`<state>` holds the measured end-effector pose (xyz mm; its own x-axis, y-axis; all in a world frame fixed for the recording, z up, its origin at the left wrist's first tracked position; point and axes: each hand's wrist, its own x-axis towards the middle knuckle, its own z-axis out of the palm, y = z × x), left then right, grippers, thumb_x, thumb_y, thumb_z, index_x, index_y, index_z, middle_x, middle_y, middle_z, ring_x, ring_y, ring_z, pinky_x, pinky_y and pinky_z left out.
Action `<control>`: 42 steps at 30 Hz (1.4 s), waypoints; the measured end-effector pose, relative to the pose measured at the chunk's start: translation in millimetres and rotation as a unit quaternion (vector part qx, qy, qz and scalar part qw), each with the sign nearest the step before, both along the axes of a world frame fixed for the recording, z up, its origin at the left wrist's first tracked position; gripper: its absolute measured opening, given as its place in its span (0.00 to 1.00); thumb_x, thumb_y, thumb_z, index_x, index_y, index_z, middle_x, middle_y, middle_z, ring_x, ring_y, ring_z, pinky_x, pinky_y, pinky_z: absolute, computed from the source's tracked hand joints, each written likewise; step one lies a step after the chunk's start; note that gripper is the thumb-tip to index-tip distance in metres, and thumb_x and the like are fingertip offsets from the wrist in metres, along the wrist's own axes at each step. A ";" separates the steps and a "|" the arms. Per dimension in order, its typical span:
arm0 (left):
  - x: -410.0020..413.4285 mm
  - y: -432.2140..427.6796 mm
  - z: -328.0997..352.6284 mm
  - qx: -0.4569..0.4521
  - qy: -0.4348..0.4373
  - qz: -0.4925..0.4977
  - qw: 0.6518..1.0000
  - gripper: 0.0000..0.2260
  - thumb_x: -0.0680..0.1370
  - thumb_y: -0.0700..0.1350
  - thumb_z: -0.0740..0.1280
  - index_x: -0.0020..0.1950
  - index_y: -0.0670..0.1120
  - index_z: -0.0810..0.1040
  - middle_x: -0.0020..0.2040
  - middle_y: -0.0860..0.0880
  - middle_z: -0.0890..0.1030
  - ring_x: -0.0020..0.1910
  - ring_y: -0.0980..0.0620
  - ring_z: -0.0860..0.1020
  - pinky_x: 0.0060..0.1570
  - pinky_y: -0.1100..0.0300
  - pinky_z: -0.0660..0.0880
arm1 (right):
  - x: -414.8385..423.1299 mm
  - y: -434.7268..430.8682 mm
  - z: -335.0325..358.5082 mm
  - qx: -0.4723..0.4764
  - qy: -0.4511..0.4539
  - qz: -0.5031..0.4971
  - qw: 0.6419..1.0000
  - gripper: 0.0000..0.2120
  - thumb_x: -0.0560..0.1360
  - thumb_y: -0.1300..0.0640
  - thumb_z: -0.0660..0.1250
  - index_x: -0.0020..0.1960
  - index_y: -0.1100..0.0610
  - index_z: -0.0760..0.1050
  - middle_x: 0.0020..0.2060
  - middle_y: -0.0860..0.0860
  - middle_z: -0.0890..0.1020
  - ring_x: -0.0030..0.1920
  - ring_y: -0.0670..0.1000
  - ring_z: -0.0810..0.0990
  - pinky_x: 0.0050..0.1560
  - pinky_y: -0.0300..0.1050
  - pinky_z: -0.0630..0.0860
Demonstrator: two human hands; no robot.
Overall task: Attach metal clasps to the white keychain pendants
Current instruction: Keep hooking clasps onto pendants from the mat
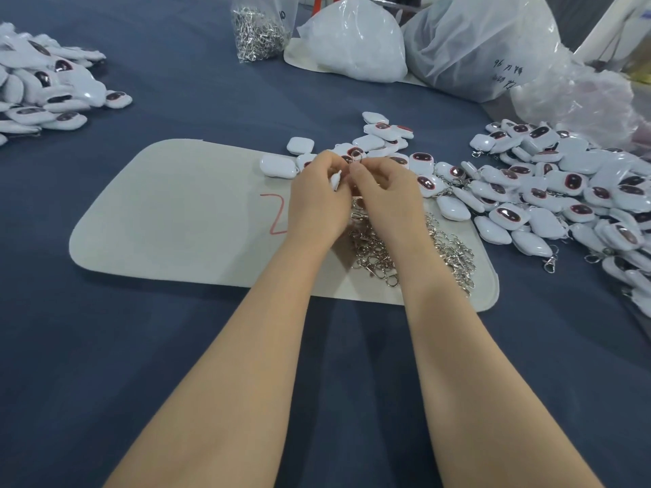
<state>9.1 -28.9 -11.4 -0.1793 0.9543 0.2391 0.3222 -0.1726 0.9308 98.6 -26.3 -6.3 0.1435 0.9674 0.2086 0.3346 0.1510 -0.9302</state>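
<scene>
Two bare forearms reach up from the bottom edge over a dark blue tablecloth (105, 346) and meet above a pale grey mat (169, 220). On the mat, partly hidden by the left wrist, a red handwritten mark (273, 214) reads like a "2". Dark handwriting (502, 73) shows on a translucent plastic bag (482, 40) at the far right, but it is too small to read.

The left hand (315, 202) is curled closed around a white pendant (335, 180), of which only a narrow edge pokes out between thumb and fingers. The right hand (385, 197) is closed too, its thumb and forefinger pinching a metal ring (356, 155) that rises just above the fingertips, close against the left hand's fingers. Whether ring and pendant are already joined is hidden.

Under and just right of the right wrist lies a loose heap of metal clasps (405, 251) on the mat. More white pendants with dark red faces (549, 191) spread from the mat's far edge to the right; another pile (49, 89) sits well apart at far left. A clear bag of clasps (259, 33) stands at the back.
</scene>
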 end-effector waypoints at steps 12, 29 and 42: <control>-0.5 2.9 -0.8 -0.002 -0.054 0.027 0.998 0.03 0.77 0.39 0.65 0.46 0.46 0.76 0.43 0.53 0.77 0.45 0.55 0.73 0.40 0.71 0.67 | 3.1 2.1 -1.9 0.013 0.033 -0.059 0.998 0.10 0.74 0.65 0.62 0.50 0.52 0.71 0.42 0.49 0.81 0.41 0.46 0.79 0.48 0.37 0.76; -2.8 4.1 0.5 0.030 -0.094 0.026 0.995 0.07 0.76 0.38 0.66 0.43 0.49 0.77 0.41 0.62 0.76 0.47 0.59 0.75 0.47 0.73 0.70 | 0.6 0.0 -0.6 0.032 -0.060 -0.021 0.997 0.04 0.75 0.61 0.66 0.44 0.53 0.76 0.38 0.42 0.79 0.43 0.45 0.78 0.47 0.33 0.73; -0.5 2.0 1.4 0.007 -0.030 0.011 0.999 0.08 0.78 0.45 0.67 0.41 0.42 0.76 0.35 0.51 0.76 0.37 0.53 0.72 0.35 0.65 0.66 | -4.6 -2.3 -3.3 0.126 -0.153 -0.061 0.978 0.07 0.76 0.66 0.60 0.48 0.61 0.77 0.42 0.50 0.79 0.44 0.47 0.75 0.47 0.37 0.71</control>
<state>8.7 -26.9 -9.9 -0.2137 0.9468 0.2407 0.2703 -0.1794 0.9459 94.0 -28.6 -9.5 0.1477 0.8590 0.4901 0.6219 0.3047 -0.7214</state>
